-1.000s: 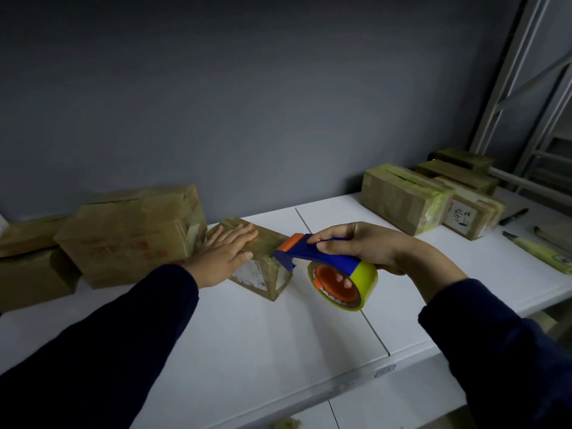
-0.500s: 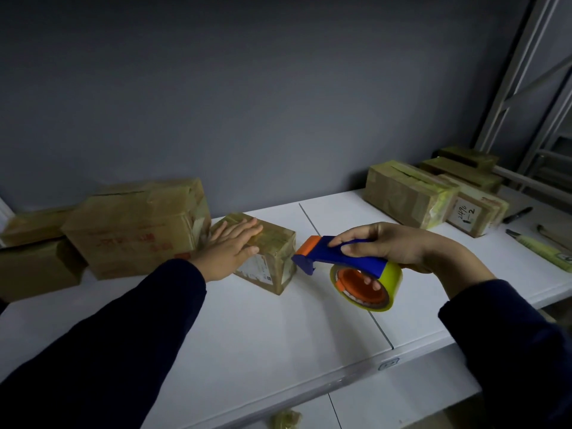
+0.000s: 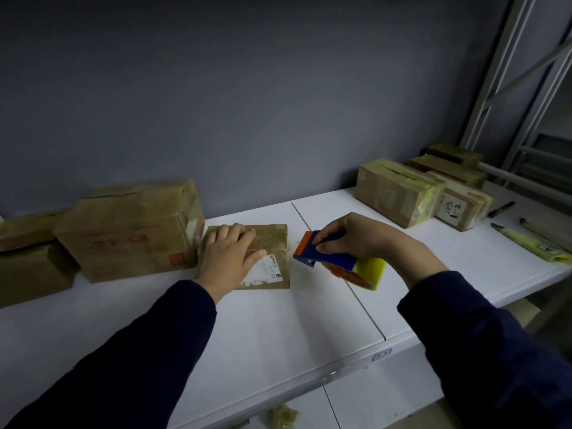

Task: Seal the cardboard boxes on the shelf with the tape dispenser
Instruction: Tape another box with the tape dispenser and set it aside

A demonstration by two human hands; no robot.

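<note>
A small cardboard box point(image 3: 272, 243) with a white label on its front face sits on the white shelf point(image 3: 278, 329) near the middle. My left hand point(image 3: 227, 258) lies over its top left part, fingers on the top and thumb on the front face. Just right of the box, my right hand point(image 3: 359, 238) grips a blue and orange tape dispenser point(image 3: 325, 257) carrying a yellow tape roll. The dispenser's orange nose is close to the box's right edge, a small gap between them.
A larger taped box point(image 3: 130, 230) stands left of the small one, with more boxes point(image 3: 28, 258) at the far left. Several taped boxes point(image 3: 399, 193) are stacked at the back right. A pen point(image 3: 501, 209) and a yellow utility knife point(image 3: 526, 244) lie at the right end.
The small box has been turned so its labelled face points toward me. My left hand now curls over its front. The dispenser stays just right of the box.
</note>
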